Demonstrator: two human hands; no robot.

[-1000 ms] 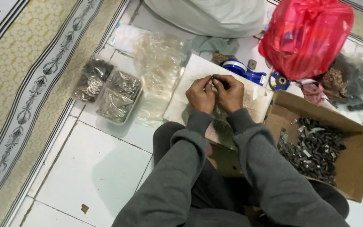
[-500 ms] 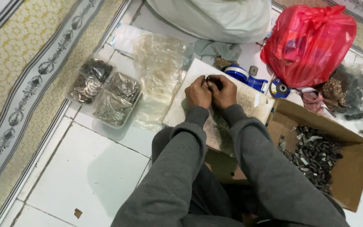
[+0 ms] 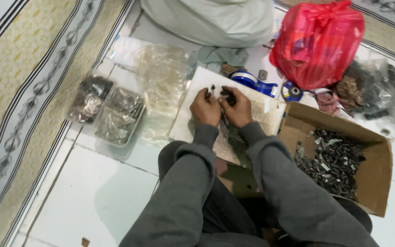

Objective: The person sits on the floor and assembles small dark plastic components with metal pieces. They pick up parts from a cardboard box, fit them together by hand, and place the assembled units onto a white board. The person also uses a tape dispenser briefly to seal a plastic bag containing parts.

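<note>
Your hands meet over a pale board on the tiled floor, small dark parts pinched between them.

Largest around you: the white sack [image 3: 211, 18] ahead, the red plastic bag [image 3: 318, 41] to its right, and the cardboard box [image 3: 376, 151] of dark metal pieces by your right knee. Clear bags of shiny parts [image 3: 108, 110] lie to your left. The board [image 3: 193, 114] rests on your lap's edge. Your left hand [image 3: 205, 107] and right hand [image 3: 237, 107] touch, fingers curled nearly closed on a small dark piece [image 3: 225, 93]; which hand grips it, you cannot tell.
</note>
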